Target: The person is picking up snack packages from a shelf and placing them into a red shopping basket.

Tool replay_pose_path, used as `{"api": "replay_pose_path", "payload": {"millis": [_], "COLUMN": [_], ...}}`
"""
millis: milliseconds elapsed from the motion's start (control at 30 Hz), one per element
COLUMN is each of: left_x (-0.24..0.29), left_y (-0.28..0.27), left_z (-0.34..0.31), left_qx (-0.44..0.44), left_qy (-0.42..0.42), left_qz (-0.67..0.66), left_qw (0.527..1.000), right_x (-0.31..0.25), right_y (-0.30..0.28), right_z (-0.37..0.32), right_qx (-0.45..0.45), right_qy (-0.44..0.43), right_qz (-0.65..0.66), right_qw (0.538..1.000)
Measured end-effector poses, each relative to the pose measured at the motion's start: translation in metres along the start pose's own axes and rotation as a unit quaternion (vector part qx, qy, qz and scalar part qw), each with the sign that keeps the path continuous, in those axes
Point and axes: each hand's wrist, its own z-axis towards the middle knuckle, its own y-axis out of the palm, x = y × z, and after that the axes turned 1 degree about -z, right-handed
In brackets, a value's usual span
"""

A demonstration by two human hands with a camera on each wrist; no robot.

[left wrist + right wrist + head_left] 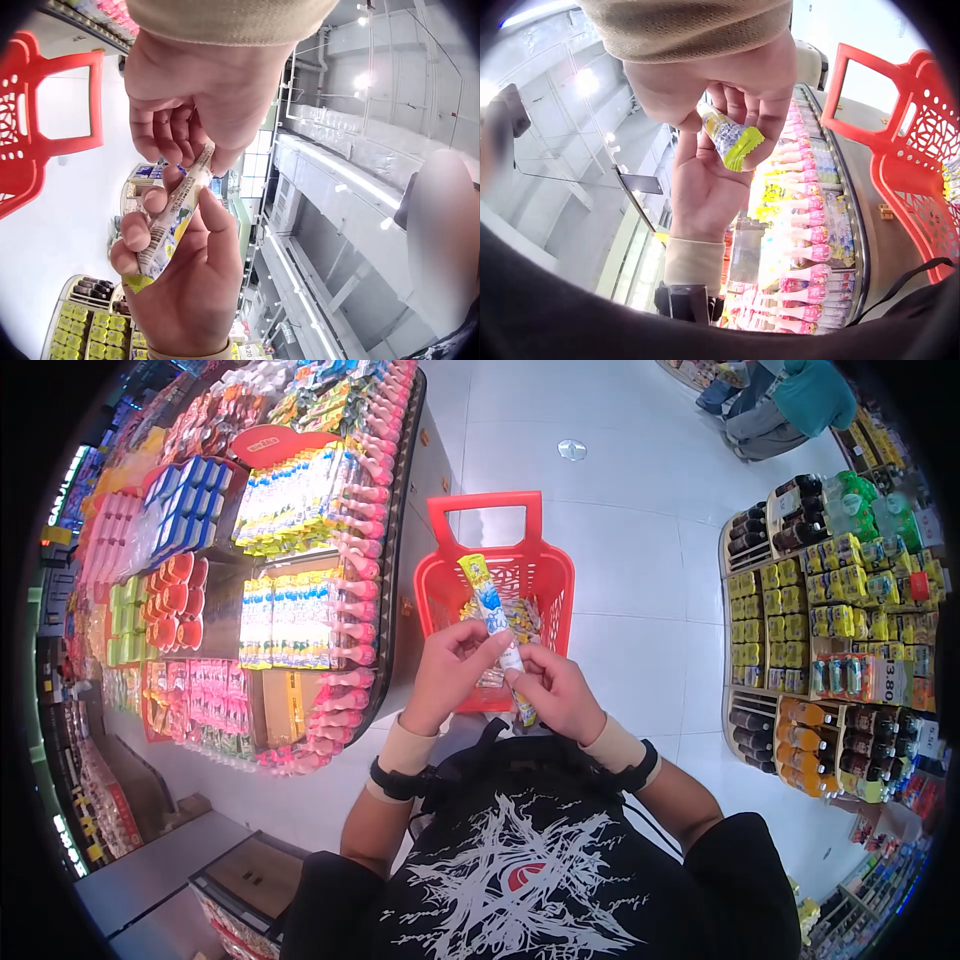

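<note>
Both hands hold a slim stick-shaped candy packet point(484, 592), white with blue and yellow print, above a red shopping basket point(567, 585). My left hand point(447, 668) pinches it around the middle between thumb and fingers. Farther down, my right hand point(560, 692) grips the lower part, its fingers curled behind the wrapper. In the left wrist view, a barcode shows on the packet point(174, 211) near its yellow-green end. The right wrist view shows that crimped yellow-green end of the packet point(742, 146) jutting out of the right hand. Inside the basket lie several similar yellow-and-white packets point(522, 615).
On the left stands a candy display point(290, 615) with a row of pink bottle-shaped packs point(362, 595) along its edge. Drink shelves point(775, 600) with cans and bottles line the right. A person point(790, 415) crouches at the far right, beyond the pale tiled floor point(630, 540).
</note>
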Motion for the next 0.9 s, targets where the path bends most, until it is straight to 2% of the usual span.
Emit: {"api": "replay_pose_path", "payload": {"millis": [233,433,533,900], "left_x": [0.020,0.028,0.026,0.014], "left_y": [-0.034,-0.070,-0.092,-0.149], "left_z": [-0.025,-0.044,-0.053,-0.071], "left_qx": [-0.038,-0.059,-0.064,-0.060], "left_qy": [0.048,0.065,0.084,0.099], "left_qz": [-0.015,-0.002,0.048,0.011], "left_qw": [0.998,0.996,0.993,0.993], "right_x": [-0.006,-0.011,-0.011,0.003], "right_y": [0.044,0.080,0.097,0.150], "right_z": [-0.001,0.001,0.004,0.021], "right_qx": [-0.004,-0.015,-0.023,-0.010], "right_qy": [-0.037,-0.030,-0.031,-0.055], "right_qz": [0.002,-0.017,-0.024,-0.060], "right_qw": [0.999,0.999,0.999,0.997]}}
